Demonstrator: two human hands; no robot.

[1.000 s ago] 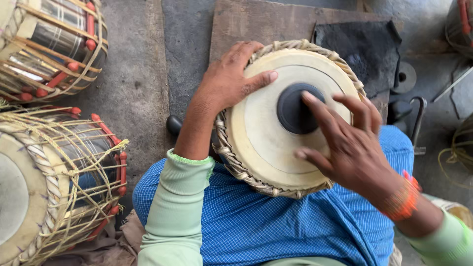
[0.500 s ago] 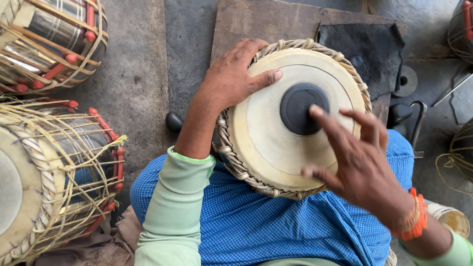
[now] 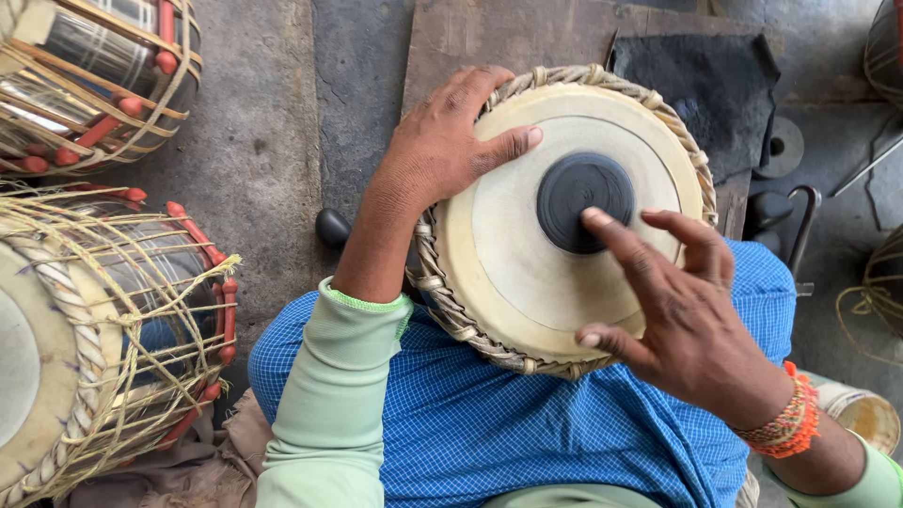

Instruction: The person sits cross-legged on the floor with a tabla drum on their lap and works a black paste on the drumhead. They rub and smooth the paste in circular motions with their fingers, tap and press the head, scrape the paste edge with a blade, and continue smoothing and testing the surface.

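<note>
Three drums in view, largest first: a rope-laced drum (image 3: 85, 348) lying at lower left on the floor, a second laced drum with red pegs (image 3: 94, 80) at upper left, and the pale-skinned drum (image 3: 527, 273) held on the lap over a blue checked cloth (image 3: 489, 442), its braided rim tilted toward the camera. Since half a second ago the right hand (image 3: 691, 329) has drawn in over the head — index fingertip now on the lower edge of the black centre patch (image 3: 585, 200), where before it hovered just clear of it; by my reading a tap or a press on the patch. The left hand (image 3: 442, 155) has stayed put, palm draped over the upper-left rim, thumb flat on the skin, steadying rather than clenching. Right fingers (image 3: 611, 240) are spread and loose, grasping nothing. So the drum sits under both hands — rim beneath the left palm, patch beneath the right index. A small dark knob-like thing (image 3: 332, 228) lies on the floor just beside the left forearm.
</note>
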